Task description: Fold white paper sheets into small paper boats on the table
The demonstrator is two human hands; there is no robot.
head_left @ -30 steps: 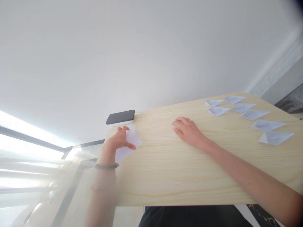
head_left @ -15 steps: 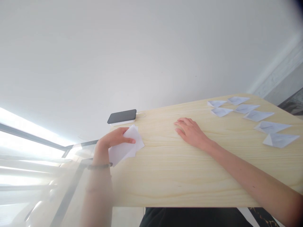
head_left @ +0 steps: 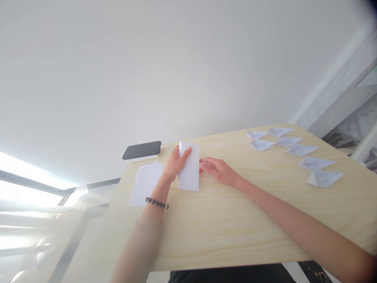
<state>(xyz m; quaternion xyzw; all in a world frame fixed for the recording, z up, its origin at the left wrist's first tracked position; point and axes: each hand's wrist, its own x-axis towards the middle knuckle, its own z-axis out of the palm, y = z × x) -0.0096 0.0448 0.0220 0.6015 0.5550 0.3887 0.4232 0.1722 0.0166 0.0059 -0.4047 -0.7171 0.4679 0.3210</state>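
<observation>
My left hand (head_left: 176, 163) holds a white sheet of paper (head_left: 190, 173), thumb on its front and fingers behind. The sheet is raised over the table, with its long side running up and down. My right hand (head_left: 218, 169) is at the sheet's right edge, fingers bent and slightly apart; whether the fingertips touch the paper I cannot tell. Left of my left wrist lies a loose stack of white paper (head_left: 145, 182), partly hidden by my forearm.
Several folded white paper pieces (head_left: 302, 149) lie in two rows at the right of the wooden table (head_left: 235, 228). A dark phone (head_left: 141, 150) rests on a white block at the back left, with a cable beside it. A white wall (head_left: 188, 70) rises behind the table.
My left hand has lifted a sheet off the stack and brought it right, toward the middle. My right hand has moved left to meet the sheet's edge. The view has shifted slightly.
</observation>
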